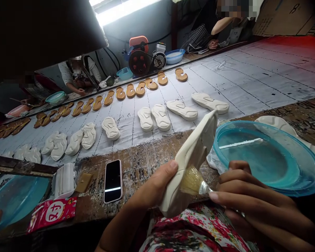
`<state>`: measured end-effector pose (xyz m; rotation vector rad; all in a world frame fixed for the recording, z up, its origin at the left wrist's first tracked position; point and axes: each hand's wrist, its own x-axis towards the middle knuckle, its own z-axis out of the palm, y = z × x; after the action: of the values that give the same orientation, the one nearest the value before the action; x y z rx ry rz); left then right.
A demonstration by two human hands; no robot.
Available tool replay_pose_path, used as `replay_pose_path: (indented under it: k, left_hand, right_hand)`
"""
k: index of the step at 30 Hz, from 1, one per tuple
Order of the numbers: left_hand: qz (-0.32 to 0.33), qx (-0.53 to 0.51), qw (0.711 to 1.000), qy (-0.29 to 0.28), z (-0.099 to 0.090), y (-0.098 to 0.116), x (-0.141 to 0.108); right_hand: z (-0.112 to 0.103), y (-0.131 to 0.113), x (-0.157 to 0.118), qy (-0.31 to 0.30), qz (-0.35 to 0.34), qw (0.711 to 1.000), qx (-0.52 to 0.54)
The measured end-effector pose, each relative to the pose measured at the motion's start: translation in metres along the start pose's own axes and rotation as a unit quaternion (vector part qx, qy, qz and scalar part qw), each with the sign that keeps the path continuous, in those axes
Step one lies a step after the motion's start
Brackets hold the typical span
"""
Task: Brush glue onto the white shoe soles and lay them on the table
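Above the lap [199, 229], the sole [193, 141] is now held tilted, pinched at the edge by the left fingers [169, 170]; the brush [192, 180] is gripped by the right fingers [233, 196], pressed against the sole's shaded face. Light, fairly stiff material is suggested, perhaps slick if wetted, best taken by the edges. Some left fingers are hidden behind; the brush handle's mostly covered.

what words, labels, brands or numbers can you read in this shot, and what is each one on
"8": on the cardboard box at upper right; its smaller print is too blurred to read.
Red packet: large stylised characters on a white oval, which I can't read with certainty; its smaller print is too small.
White sheet: a few scrawled marks, not legible.
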<state>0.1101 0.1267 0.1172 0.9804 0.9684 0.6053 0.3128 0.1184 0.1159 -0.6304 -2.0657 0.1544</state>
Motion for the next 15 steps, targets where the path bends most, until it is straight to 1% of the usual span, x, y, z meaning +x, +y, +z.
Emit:
replay_pose_path:
  k: [2, 5, 7, 9, 11, 12, 14, 15]
  left_hand:
    - [0.007, -0.051, 0.998, 0.02, 0.003, -0.003, 0.005]
    - [0.029, -0.055, 0.996, 0.07, 0.009, -0.005, 0.011]
    - [0.038, -0.086, 0.993, 0.078, 0.01, -0.004, 0.014]
    - [0.03, -0.138, 0.988, 0.063, 0.008, -0.004, 0.016]
    - [0.012, -0.176, 0.984, 0.024, 0.005, -0.004, 0.017]
    - [0.003, -0.187, 0.982, 0.002, 0.003, -0.004, 0.016]
    - [-0.009, -0.202, 0.979, -0.024, 0.002, -0.006, 0.014]
    - [-0.015, -0.21, 0.977, -0.02, 0.002, -0.007, 0.012]
  right_hand:
    - [0.002, -0.003, -0.001, 0.0, 0.0, 1.0, 0.011]
    - [0.006, -0.01, -0.001, -0.033, -0.019, 0.999, 0.012]
    - [0.01, -0.016, -0.001, -0.037, -0.028, 0.999, 0.025]
    - [0.014, -0.021, 0.0, -0.043, -0.021, 0.998, 0.05]
    - [0.015, -0.023, 0.0, -0.051, -0.005, 0.995, 0.082]
    - [0.014, -0.022, 0.0, -0.041, 0.002, 0.995, 0.094]
    - [0.011, -0.017, 0.001, 0.014, 0.021, 0.994, 0.103]
    - [0.009, -0.012, 0.002, 0.056, 0.033, 0.994, 0.092]
